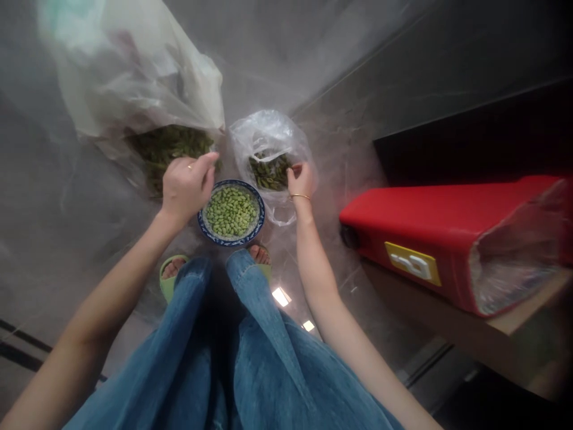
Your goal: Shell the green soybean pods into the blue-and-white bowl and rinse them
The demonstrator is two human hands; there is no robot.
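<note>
A blue-rimmed bowl (259, 218) of shelled green beans sits on the floor between my feet. My left hand (184, 186) hovers just left of the bowl, fingers curled in a pinch beside the large white bag of green pods (165, 146). My right hand (301, 178) reaches to the rim of a small clear bag (268, 138) that holds darker pods, its fingers bent together at the plastic edge. What either hand pinches is too small to make out. A thin bracelet circles my right wrist.
My knees in blue jeans (242, 358) and green sandals (169, 280) fill the near foreground. A red box (430, 233) with a yellow label lies on a low wooden shelf (519, 322) at the right. The floor is glossy grey stone.
</note>
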